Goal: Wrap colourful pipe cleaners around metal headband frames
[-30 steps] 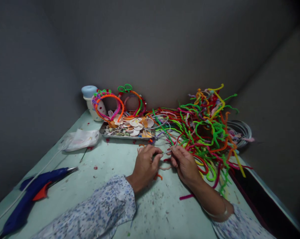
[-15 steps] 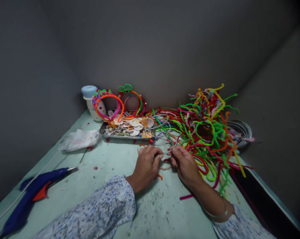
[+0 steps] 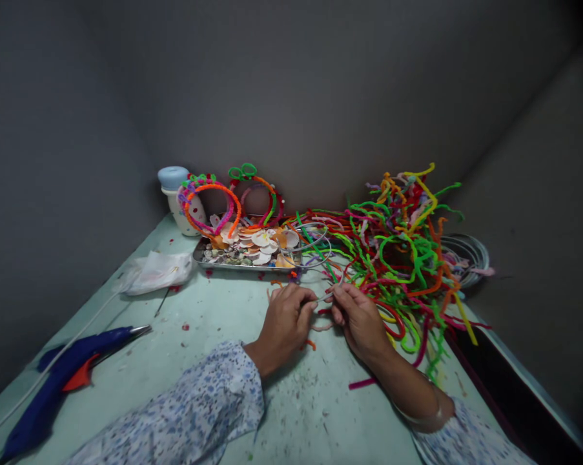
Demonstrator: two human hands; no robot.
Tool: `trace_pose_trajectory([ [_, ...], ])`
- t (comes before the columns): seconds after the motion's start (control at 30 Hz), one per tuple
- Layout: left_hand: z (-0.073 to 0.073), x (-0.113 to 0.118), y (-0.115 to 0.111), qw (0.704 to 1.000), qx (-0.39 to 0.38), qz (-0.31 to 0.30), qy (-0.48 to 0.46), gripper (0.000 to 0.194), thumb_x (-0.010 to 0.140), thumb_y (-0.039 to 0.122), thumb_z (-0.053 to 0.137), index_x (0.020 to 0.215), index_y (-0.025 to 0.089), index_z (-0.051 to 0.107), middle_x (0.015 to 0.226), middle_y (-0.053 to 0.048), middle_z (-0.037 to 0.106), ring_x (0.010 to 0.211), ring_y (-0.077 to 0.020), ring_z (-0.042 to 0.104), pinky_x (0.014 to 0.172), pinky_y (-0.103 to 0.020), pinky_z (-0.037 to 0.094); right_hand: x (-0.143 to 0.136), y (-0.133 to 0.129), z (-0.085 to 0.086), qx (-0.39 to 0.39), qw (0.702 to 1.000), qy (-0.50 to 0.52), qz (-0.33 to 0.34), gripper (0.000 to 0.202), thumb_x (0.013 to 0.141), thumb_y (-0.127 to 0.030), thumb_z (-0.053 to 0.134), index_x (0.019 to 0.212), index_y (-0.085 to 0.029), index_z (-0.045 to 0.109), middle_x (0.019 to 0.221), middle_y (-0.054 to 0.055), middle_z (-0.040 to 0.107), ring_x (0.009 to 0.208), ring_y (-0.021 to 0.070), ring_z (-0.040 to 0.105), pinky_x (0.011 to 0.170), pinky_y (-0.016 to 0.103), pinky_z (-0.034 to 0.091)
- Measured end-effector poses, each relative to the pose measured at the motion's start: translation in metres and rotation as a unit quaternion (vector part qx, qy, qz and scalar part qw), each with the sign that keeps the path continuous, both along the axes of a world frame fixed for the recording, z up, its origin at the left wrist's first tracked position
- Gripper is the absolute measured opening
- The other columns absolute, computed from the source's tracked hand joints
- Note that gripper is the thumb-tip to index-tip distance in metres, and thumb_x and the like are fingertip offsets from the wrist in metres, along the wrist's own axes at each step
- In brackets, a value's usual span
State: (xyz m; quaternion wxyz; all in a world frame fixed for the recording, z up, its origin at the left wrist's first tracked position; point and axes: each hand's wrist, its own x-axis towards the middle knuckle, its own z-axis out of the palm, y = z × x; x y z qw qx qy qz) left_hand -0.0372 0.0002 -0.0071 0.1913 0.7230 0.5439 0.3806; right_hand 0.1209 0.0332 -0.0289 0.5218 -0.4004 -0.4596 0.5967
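Note:
Above the middle of the table, my left hand (image 3: 287,325) is closed, with thumb and fingers pinching one end of a thin silvery wire (image 3: 324,298). My right hand (image 3: 362,321) pinches the same wire a short way to the right, where it bends upward past the fingertips. Part of the wire is hidden by my fingers. Just beyond both hands are thin metal hoops (image 3: 330,248) leaning at the tray's right end. A pale pink pipe cleaner (image 3: 322,327) lies on the table below the gap between my hands.
A metal tray (image 3: 243,265) holds shells, with pipe-cleaner headbands (image 3: 212,187) standing on it. Behind is a lidded container (image 3: 173,177). A blue glue gun (image 3: 73,355) and a plastic bag (image 3: 159,271) lie left. Tangled pipe cleaners (image 3: 412,258) and a wire coil (image 3: 480,261) fill the right.

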Motion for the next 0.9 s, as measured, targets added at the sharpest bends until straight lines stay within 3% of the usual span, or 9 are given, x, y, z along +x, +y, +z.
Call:
trace_pose_trajectory([
  [0.6,0.0032,-0.001,0.0016,0.999,-0.041,-0.035,0.006,0.018,0.091,0.02,0.045,0.087,0.02,0.062,0.091,-0.004,0.063,0.092,-0.0212,0.056,0.085,-0.037,0.037,-0.0006,-0.001,-0.0004,0.0,1.0,0.002,0.004,0.027,0.081,-0.044,0.069,0.075,-0.019,0.062,0.047,-0.006,0.051,0.042,0.007,0.039,0.042,0.018,0.03],
  [0.9,-0.005,-0.0038,0.0051,0.989,-0.043,-0.02,-0.14,0.014,0.091,0.024,0.05,0.086,0.019,0.062,0.086,-0.002,0.062,0.087,-0.0185,0.057,0.078,-0.03,0.042,-0.0007,-0.0056,0.0054,0.028,0.996,-0.066,0.05,0.029,0.085,-0.044,0.062,0.098,-0.019,0.067,0.054,-0.004,0.056,0.05,0.0098,0.045,0.05,0.021,0.037],
])
